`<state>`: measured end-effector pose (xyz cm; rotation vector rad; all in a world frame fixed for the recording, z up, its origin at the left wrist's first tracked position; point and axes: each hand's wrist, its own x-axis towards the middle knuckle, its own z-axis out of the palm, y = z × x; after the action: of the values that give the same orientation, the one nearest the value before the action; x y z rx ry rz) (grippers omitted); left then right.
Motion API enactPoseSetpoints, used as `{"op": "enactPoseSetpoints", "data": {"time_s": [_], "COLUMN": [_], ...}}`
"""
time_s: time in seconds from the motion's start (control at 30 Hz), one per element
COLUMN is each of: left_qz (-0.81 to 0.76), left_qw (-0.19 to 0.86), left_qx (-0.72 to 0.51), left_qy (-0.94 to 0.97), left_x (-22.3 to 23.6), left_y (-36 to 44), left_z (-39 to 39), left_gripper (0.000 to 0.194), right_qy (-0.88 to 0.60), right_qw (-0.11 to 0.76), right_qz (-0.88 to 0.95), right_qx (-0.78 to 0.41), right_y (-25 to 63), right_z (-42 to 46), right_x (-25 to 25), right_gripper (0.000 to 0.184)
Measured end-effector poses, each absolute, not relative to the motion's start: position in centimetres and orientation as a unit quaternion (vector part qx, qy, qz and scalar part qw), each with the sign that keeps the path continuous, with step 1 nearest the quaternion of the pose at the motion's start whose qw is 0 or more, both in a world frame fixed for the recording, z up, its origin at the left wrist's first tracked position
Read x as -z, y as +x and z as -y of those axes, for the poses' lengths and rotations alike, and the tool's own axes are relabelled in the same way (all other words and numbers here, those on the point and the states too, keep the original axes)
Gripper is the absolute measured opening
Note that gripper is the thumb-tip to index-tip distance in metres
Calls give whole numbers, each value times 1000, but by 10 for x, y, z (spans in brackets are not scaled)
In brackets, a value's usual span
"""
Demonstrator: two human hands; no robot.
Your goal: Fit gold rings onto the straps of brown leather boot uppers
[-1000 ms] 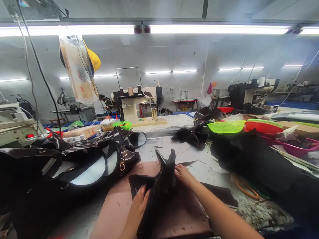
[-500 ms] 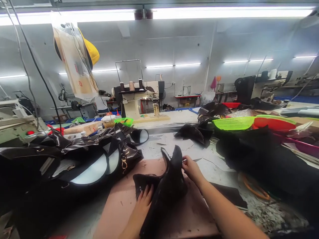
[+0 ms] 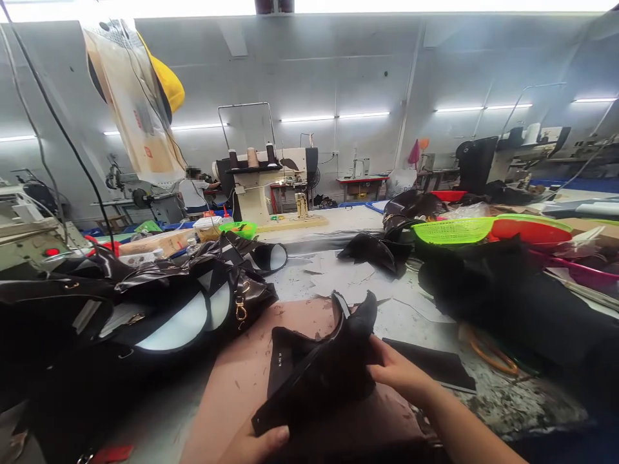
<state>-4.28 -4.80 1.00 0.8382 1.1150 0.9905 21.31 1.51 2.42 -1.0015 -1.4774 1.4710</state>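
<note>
A black, half-folded bag piece (image 3: 319,380) with curved flaps stands raised over a pink board (image 3: 227,386). Small pale print shows on its inner left side. My left hand (image 3: 258,446) holds its lower left corner, thumb on top and the other fingers hidden beneath. At the right side my right hand (image 3: 401,370) grips the piece, with its fingertips partly behind the edge. Just right of that hand lies a flat dark strip (image 3: 430,361) on the table.
Black bags (image 3: 169,322) with gold clasps crowd the left. Dark material (image 3: 512,296) is heaped at right, near a green basket (image 3: 454,229) and a red basket (image 3: 529,231). Paper scraps (image 3: 348,277) lie beyond the board. A sewing machine (image 3: 264,187) stands farther back.
The bag piece has tilted and turned, its flaps now lower and farther right. My left hand has moved from flat inside it to its near corner; my right hand has come lower along the side.
</note>
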Motion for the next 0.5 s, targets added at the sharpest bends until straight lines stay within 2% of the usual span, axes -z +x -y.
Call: {"op": "enactPoseSetpoints", "data": {"time_s": [0.07,0.23,0.4,0.5], "left_qz": [-443,-464,-450,-435], "left_qw": [706,694,711,732], "left_qx": [-437,-443,-481,-486], "left_qy": [338,327,246,196], "left_x": [-14,-19,-27,-28], "left_y": [-42,-39,-30,-32], "left_z": [46,46,49,48], "left_gripper": [48,39,37,33], "right_qy": [-425,-489,-458,-450], "right_qw": [394,349,319,335], "right_qz": [574,581,551,515], "right_qx": [-579,-549,-621,-649], "right_y": [212,203,201,201], "right_z": [-16,-17,-17,-17], "right_x": [-19,-22,-37,-33], "right_gripper": [48,32,48,37]}}
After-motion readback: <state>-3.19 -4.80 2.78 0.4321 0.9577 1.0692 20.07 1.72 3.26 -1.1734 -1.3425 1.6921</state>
